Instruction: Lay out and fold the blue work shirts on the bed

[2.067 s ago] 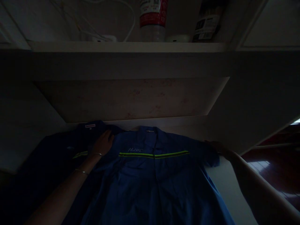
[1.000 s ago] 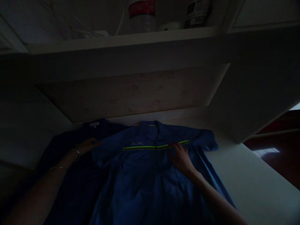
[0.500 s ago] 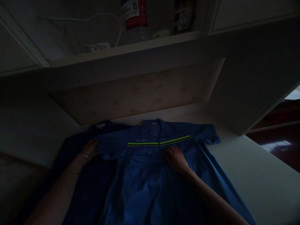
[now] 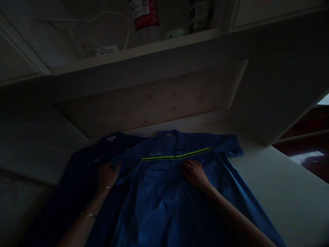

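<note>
A blue short-sleeved work shirt [image 4: 164, 181] lies spread front up, its collar toward the wall. A yellow-green stripe crosses its chest, with lettering above. My left hand [image 4: 109, 174] pinches the cuff of the sleeve on the left, thumb and fingers closed round the cloth. On the shirt front, just under the stripe, my right hand [image 4: 194, 172] rests with fingers lying on the fabric. A darker navy garment [image 4: 84, 175] with a collar label is spread on the left, partly beneath the blue shirt.
The white tabletop [image 4: 277, 181] extends to the right. Above hangs a shelf [image 4: 144, 51] holding a red-labelled bottle [image 4: 146, 15], a dark jar [image 4: 199, 15] and a white cable [image 4: 102, 14]. A patterned back panel [image 4: 159, 103] stands behind.
My left hand has moved right and slightly down, bringing the sleeve end inward and uncovering more of the navy garment. My right hand stays on the shirt front.
</note>
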### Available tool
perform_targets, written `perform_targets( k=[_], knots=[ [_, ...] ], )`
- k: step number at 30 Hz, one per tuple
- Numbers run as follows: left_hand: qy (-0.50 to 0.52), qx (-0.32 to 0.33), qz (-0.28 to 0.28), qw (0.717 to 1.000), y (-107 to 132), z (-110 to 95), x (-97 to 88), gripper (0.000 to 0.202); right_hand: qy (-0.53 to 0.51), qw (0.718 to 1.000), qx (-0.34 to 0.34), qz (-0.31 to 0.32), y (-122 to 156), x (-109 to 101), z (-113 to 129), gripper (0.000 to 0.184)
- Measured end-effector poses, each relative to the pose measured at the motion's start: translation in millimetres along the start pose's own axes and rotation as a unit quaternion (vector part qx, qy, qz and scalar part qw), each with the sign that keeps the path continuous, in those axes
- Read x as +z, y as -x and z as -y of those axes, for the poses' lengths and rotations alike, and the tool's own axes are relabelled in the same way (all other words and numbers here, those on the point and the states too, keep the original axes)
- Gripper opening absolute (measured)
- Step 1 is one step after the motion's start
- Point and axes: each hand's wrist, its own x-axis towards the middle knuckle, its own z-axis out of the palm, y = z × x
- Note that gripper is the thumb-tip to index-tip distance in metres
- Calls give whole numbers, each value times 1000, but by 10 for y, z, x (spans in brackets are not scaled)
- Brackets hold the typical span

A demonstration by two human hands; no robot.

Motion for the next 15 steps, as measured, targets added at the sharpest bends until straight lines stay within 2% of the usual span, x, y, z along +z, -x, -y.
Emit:
perform_targets(
  k=[3, 4, 7, 10, 12, 15],
  knots=[
    [10, -8, 120, 993, 179, -81, 40, 60, 3, 1000, 0, 1, 4, 25, -23, 20],
    [17, -13, 140, 990, 229, -103, 57, 57, 4, 1000, 2, 0, 6, 34, -31, 20],
    [41, -25, 125, 991, 350, -132, 114, 47, 1, 1000, -1, -2, 13, 51, -49, 21],
    [120, -18, 113, 986, 472, -107, 170, 42, -5, 1000, -4, -1, 15, 47, -52, 20],
    [156, -26, 93, 983, 558, -72, 188, 49, -9, 1000, -5, -1, 14, 40, -50, 19],
    [155, -64, 73, 983, 628, -8, 161, 58, -12, 1000, -7, 1, 11, 37, -49, 20]
  ],
)
